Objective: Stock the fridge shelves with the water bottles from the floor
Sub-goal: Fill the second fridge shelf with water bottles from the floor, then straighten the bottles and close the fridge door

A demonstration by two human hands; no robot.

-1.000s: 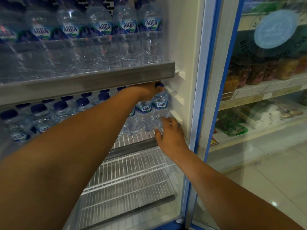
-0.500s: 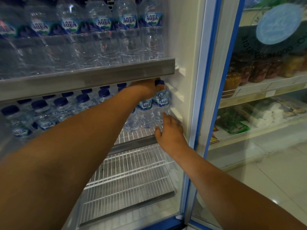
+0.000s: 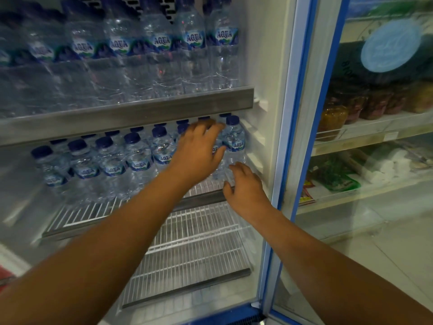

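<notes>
The left hand [image 3: 199,151] reaches into the open fridge with its fingers spread, holding nothing; it hovers in front of the right end of a row of small water bottles [image 3: 138,160], and whether it touches them cannot be told; the right hand [image 3: 246,191] sits lower and to the right, fingers loose and slightly parted, its fingertips at the lower part of the end bottle [image 3: 234,141] without gripping it; that bottle stands upright at the far right of the middle shelf [image 3: 89,214], close to the fridge wall; the small blue-capped bottles stand in rows across this wire shelf; above, tall bottles [image 3: 194,55] labelled AQUA fill the upper shelf [image 3: 140,111]; below lies a lower wire shelf [image 3: 194,249]; to the right, the blue-framed fridge door [image 3: 302,113] stands open, with jars [image 3: 332,118] on shop shelving seen through its glass.
</notes>
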